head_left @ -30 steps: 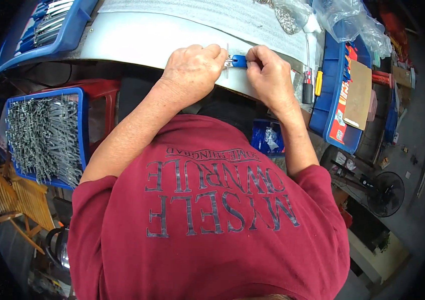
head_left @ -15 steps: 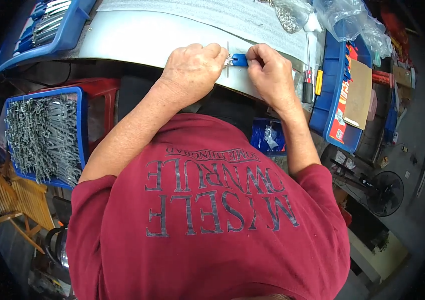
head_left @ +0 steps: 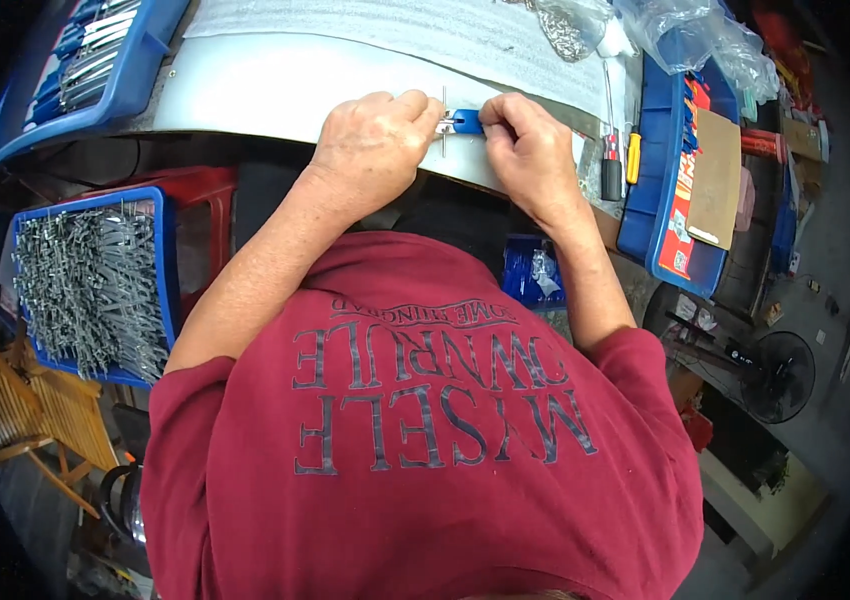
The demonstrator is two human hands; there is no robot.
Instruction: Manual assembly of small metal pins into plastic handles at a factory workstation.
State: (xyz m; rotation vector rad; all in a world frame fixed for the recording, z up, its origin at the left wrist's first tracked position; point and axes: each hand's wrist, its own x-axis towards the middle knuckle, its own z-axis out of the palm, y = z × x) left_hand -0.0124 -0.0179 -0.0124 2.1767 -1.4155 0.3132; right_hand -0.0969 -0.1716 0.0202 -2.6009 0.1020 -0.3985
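Note:
Near the front edge of the white worktop (head_left: pixel 285 85), my two hands meet at one small piece. It is a blue part (head_left: pixel 466 121) joined to a silvery metal end, with a thin metal rod (head_left: pixel 444 145) lying crosswise at that end. My left hand (head_left: pixel 373 140) has its fingers closed at the metal end, which they partly cover. The thumb and forefinger of my right hand (head_left: pixel 532 150) pinch the other end of the blue part. My fingertips hide both ends, so the full length cannot be seen.
Screwdrivers with a black-and-red handle (head_left: pixel 612 172) and a yellow handle (head_left: pixel 633 158) lie to the right, beside a blue bin (head_left: pixel 651 190). Left stand a tray of metal parts (head_left: pixel 161 270) and a bin of blue-handled pieces (head_left: pixel 135 75). White foam sheet (head_left: pixel 395 30) covers the back.
Both hands and the blue-and-metal part have shifted slightly left, and the whole view has moved a little too. My grip looks the same.

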